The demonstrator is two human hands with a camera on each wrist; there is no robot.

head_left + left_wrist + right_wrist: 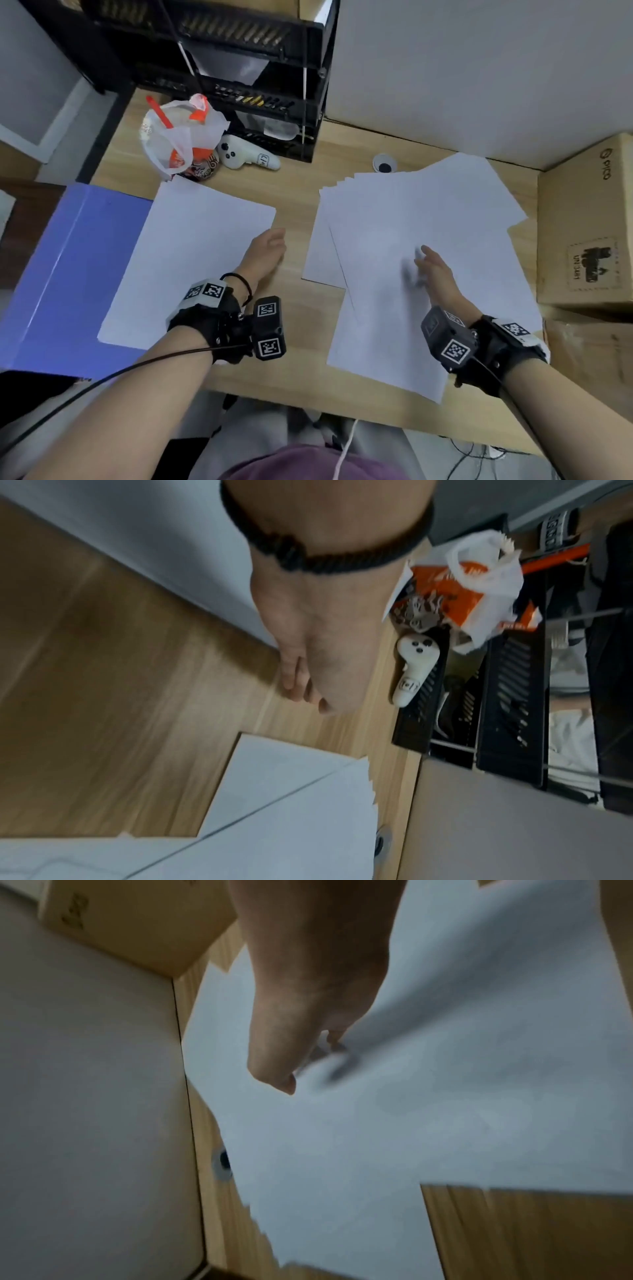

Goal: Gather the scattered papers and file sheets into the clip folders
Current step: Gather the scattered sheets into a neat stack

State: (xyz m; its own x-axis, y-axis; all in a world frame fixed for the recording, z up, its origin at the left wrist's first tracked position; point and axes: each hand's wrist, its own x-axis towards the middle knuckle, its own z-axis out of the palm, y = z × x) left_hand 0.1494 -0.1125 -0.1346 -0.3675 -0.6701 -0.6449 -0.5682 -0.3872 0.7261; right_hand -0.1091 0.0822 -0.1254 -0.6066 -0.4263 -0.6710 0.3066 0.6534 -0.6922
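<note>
Resting on the fanned papers [421, 219], the right hand [433, 270] blurs, its grip unreadable. Left hand [265, 251] lies relaxed on the table [294, 192] beside a sheet [191, 253] overlapping the blue folder [65, 270]. Cardboard box [582, 226] reads "PICO".

The head view looks steeply down on both hands over the desk [298, 370]. Each wrist view looks close along its hand; both share the paper spread [291, 818] beyond the fingers.
</note>
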